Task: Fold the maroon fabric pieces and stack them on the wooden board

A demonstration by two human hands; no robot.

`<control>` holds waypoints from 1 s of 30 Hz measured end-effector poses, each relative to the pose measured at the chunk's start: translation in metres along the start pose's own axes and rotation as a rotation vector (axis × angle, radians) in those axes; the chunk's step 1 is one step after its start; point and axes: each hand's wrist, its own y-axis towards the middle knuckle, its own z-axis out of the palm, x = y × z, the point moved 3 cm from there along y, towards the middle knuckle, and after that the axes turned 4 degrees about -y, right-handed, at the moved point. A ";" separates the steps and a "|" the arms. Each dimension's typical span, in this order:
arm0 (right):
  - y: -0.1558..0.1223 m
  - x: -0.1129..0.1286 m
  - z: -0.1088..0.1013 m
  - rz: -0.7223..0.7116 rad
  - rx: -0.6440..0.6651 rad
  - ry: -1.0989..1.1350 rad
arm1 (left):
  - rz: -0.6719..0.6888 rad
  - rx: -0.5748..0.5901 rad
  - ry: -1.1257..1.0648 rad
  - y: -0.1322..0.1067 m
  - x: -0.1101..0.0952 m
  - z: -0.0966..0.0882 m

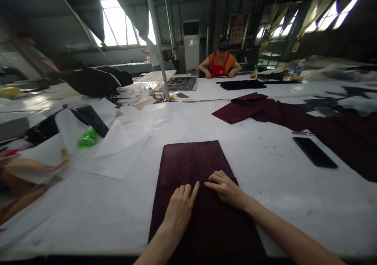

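Note:
A dark maroon sparkly fabric piece (193, 164) lies flat on the white table (265, 170) in front of me, reaching to the near edge. My left hand (180, 206) rests flat on it with fingers stretched out and together. My right hand (225, 187) lies beside it on the same cloth, fingers extended toward the left, fingertips close to the left hand's. Neither hand holds anything.
More maroon cloth (265, 109) spreads at the right, with a black phone (314, 151) near it. White paper sheets (118, 147), a green bottle (87, 138) and dark items lie at the left. A metal pole (157, 45) rises mid-table. A person in orange (220, 63) works at the far side.

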 end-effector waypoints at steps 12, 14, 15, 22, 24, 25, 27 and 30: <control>-0.029 -0.019 -0.015 0.017 -0.025 -0.023 | 0.013 0.018 0.014 0.020 -0.029 -0.004; -0.033 -0.021 -0.017 0.010 -0.037 -0.037 | 0.005 0.030 0.027 0.024 -0.034 -0.005; -0.035 -0.022 -0.018 0.005 -0.043 -0.046 | 0.012 0.021 0.030 0.026 -0.037 -0.005; -0.048 -0.030 -0.021 -0.016 -0.047 -0.108 | 0.053 -0.007 0.032 0.035 -0.053 -0.004; -0.052 -0.032 -0.023 -0.014 -0.049 -0.109 | 0.043 0.006 0.049 0.039 -0.058 -0.006; -0.054 -0.033 -0.024 -0.013 -0.050 -0.111 | 0.037 0.017 0.060 0.042 -0.061 -0.007; -0.057 -0.035 -0.025 -0.011 -0.050 -0.123 | 0.029 0.037 0.088 0.047 -0.065 -0.010; -0.063 -0.037 -0.027 -0.009 -0.052 -0.155 | 0.027 0.056 0.127 0.052 -0.071 -0.012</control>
